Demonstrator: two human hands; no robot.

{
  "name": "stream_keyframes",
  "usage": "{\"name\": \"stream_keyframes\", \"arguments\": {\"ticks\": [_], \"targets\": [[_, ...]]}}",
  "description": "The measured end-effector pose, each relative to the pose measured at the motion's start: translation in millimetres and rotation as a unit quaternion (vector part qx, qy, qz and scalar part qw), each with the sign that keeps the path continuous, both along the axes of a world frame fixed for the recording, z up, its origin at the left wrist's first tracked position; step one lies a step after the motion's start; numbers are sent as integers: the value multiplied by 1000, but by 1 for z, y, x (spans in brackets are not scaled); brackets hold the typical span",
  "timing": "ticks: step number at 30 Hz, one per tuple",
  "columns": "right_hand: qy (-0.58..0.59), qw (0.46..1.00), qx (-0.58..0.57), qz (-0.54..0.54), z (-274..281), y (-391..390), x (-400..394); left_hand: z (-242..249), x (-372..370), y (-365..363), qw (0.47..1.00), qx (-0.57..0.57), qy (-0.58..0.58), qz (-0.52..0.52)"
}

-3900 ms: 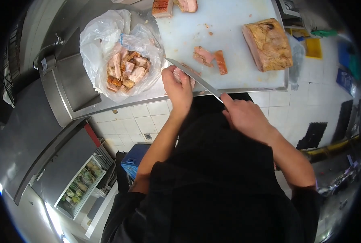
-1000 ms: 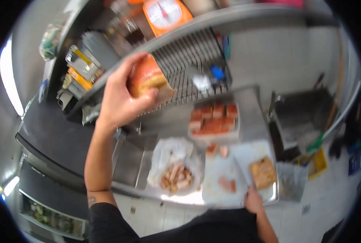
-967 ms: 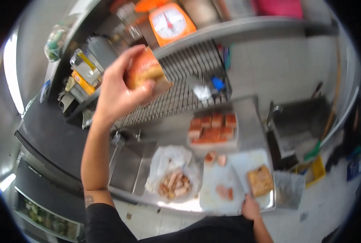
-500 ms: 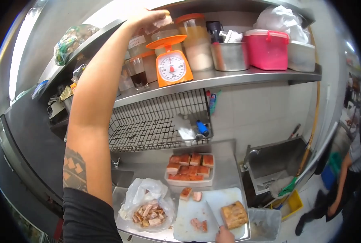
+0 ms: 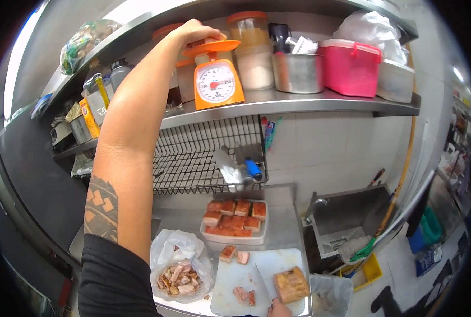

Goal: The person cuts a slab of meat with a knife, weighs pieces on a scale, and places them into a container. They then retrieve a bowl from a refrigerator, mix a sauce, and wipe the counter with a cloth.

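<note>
My left hand [image 5: 199, 33] is raised to the shelf, fingers curled down at the pan of an orange dial scale [image 5: 218, 82]. The piece of pork in it is mostly hidden by the fingers. The scale's red needle points right, towards the 250 mark. Low in view, my right hand [image 5: 279, 308] is closed round the handle of a knife [image 5: 265, 282], its blade over the white cutting board [image 5: 230, 274]. A browned slab of pork [image 5: 291, 284] lies right of the blade. Smaller pork pieces [image 5: 228, 253] and scraps [image 5: 244, 296] lie to its left.
Behind the board stands a white tray [image 5: 235, 240] of pork blocks. A plastic bag [image 5: 167, 245] of chopped pork lies left. A wire rack [image 5: 204, 158] hangs below the shelf. A metal pot [image 5: 298, 74] and pink container [image 5: 349, 68] stand on it. A sink [image 5: 336, 222] is right.
My left hand has come down to the scale's pan with the pork piece. The needle has swung from near zero to the right. My right hand still holds the knife.
</note>
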State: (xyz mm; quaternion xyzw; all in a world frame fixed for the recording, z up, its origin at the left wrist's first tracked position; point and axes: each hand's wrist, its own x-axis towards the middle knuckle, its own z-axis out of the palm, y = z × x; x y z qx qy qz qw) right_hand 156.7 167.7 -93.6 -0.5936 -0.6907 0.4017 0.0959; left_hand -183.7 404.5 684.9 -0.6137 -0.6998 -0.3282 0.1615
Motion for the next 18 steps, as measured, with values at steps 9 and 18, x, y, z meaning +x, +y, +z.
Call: {"name": "stream_keyframes", "arguments": {"ticks": [9,18], "targets": [[-34,995,10,88,69,2,7,-4,-4,2,1000,1,24,3],[-38,995,14,87,81,-1,5,5,-2,-9,999,-1,31,43]]}}
